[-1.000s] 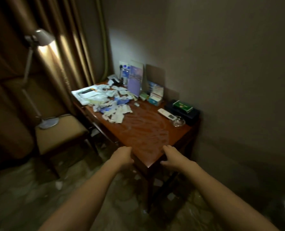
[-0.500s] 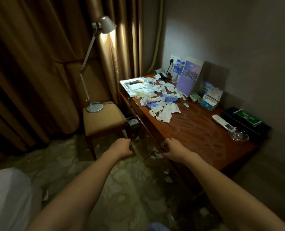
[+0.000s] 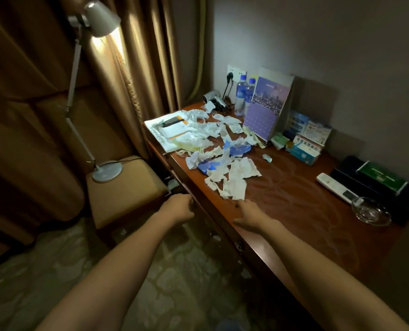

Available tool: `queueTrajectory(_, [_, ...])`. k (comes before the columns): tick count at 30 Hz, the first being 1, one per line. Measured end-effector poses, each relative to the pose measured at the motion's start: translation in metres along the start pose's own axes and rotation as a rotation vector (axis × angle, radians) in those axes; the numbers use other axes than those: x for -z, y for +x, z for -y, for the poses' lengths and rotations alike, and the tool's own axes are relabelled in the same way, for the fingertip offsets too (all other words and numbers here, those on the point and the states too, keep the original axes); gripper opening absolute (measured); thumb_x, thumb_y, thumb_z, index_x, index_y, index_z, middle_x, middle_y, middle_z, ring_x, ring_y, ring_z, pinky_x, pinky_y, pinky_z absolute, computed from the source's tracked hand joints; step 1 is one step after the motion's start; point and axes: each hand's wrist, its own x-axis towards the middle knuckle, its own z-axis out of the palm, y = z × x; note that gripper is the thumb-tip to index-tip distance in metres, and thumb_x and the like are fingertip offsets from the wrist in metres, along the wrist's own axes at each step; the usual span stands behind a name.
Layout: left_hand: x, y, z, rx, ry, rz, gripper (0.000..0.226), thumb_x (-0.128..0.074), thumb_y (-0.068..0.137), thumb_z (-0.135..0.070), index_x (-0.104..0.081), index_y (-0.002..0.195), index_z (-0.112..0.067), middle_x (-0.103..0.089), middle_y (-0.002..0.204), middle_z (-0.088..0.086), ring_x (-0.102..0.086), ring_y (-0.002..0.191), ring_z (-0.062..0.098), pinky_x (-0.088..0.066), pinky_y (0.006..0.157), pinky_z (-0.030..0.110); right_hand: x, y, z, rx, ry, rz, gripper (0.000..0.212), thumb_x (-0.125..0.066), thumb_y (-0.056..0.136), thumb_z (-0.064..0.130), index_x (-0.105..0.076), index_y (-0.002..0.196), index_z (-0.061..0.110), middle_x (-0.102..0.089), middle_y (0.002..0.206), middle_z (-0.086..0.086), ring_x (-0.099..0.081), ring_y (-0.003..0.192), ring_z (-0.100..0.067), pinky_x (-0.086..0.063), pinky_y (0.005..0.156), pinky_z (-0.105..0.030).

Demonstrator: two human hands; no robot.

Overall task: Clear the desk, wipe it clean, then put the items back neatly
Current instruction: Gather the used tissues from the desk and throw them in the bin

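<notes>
Glossy wooden desk (image 3: 294, 206): crumpled white paper scraps (image 3: 225, 168) heaped at its far-left part. My right hand (image 3: 250, 215), fingers relaxed, now reaches onto the top beside them; left hand (image 3: 178, 207) curled, empty, at the front edge.

A lit lamp (image 3: 96, 20) stands on a chair (image 3: 124, 189).

One head cam only, high, tilted down toward 1 o'clock; desk (image 3: 294, 211) near, running 11 to 4 o'clock, forearms entering from 6.
</notes>
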Motion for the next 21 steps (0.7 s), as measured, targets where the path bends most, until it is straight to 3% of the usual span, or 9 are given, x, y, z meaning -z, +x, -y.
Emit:
queueTrajectory(4, [0.018, 0.047, 0.004, -0.027, -0.038, 0.014, 0.017, -0.062, 0.084, -0.015, -0.058, 0.100, -0.017, -0.060, 0.102, 0.002, -0.058, 0.090, 0.015, -0.048, 0.074, 0.028, 0.012, 0.035, 0.003, -0.027, -0.026, -0.005, 0.051, -0.061, 0.089, 0.022, -0.041, 0.134, 0.010, -0.045, 0.133, -0.014, -0.045, 0.120, -0.027, -0.042, 0.096, -0.034])
queueTrajectory(9, [0.023, 0.107, 0.014, -0.056, -0.060, 0.058, 0.020, -0.065, 0.082, -0.020, -0.061, 0.101, -0.015, -0.062, 0.104, 0.004, -0.060, 0.095, 0.017, -0.053, 0.085, 0.035, 0.023, 0.073, -0.008, -0.106, 0.000, -0.040, 0.049, -0.060, 0.089, 0.026, -0.044, 0.132, 0.008, -0.047, 0.131, -0.016, -0.046, 0.118, -0.028, -0.041, 0.093, -0.032])
queueTrajectory(13, [0.021, 0.160, 0.013, -0.163, -0.013, 0.117, 0.016, -0.062, 0.085, -0.024, -0.058, 0.097, -0.013, -0.060, 0.103, 0.001, -0.058, 0.094, 0.018, -0.048, 0.082, 0.030, 0.018, 0.098, -0.016, -0.216, 0.045, -0.028, 0.057, -0.064, 0.088, 0.034, -0.042, 0.133, 0.007, -0.045, 0.134, -0.017, -0.046, 0.120, -0.029, -0.041, 0.096, -0.033])
queueTrajectory(16, [0.017, 0.207, 0.012, -0.260, -0.016, 0.181, 0.023, -0.058, 0.088, -0.026, -0.056, 0.107, -0.015, -0.057, 0.106, -0.001, -0.056, 0.103, 0.019, -0.046, 0.089, 0.031, 0.010, 0.122, -0.021, -0.323, 0.129, -0.012, 0.060, -0.064, 0.088, 0.033, -0.038, 0.136, 0.007, -0.042, 0.138, -0.015, -0.044, 0.123, -0.027, -0.040, 0.098, -0.032])
queueTrajectory(18, [0.015, 0.241, 0.014, -0.293, 0.051, 0.219, 0.027, -0.054, 0.087, -0.018, -0.055, 0.114, -0.012, -0.057, 0.117, 0.007, -0.055, 0.108, 0.024, -0.047, 0.090, 0.033, 0.007, 0.141, -0.022, -0.395, 0.169, -0.045, 0.067, -0.066, 0.086, 0.037, -0.035, 0.139, 0.009, -0.039, 0.140, -0.014, -0.043, 0.125, -0.027, -0.040, 0.101, -0.033])
queueTrajectory(21, [0.013, 0.292, 0.019, -0.348, 0.131, 0.260, 0.044, -0.056, 0.088, -0.022, -0.047, 0.130, -0.012, -0.047, 0.131, 0.014, -0.048, 0.118, 0.028, -0.043, 0.096, 0.036, 0.003, 0.171, -0.013, -0.503, 0.232, -0.085, 0.080, -0.072, 0.079, 0.043, -0.031, 0.140, 0.012, -0.033, 0.143, -0.012, -0.040, 0.126, -0.028, -0.038, 0.101, -0.034])
